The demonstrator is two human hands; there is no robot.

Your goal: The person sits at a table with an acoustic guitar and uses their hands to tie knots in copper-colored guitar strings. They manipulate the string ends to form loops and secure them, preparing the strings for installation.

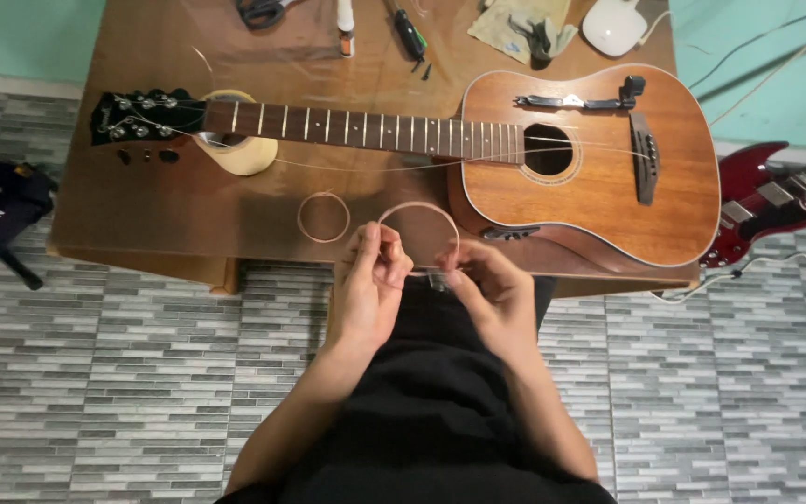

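Grey tiled floor (142,373) lay below a wooden desk (142,215) carrying an acoustic guitar (599,177), its neck propped on a tape roll (240,154). At the desk's near edge, the left hand (370,280) and right hand (492,285) each pinched a coiled guitar string (419,210), held just above the desk. A second coil (324,217) lay just beside.

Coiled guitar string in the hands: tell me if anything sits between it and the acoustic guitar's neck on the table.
Nothing visible does. The coiled string, pinched by the left hand and right hand, hangs over the table edge; bare wood lies up to the guitar neck. A second coil lies off to the left.
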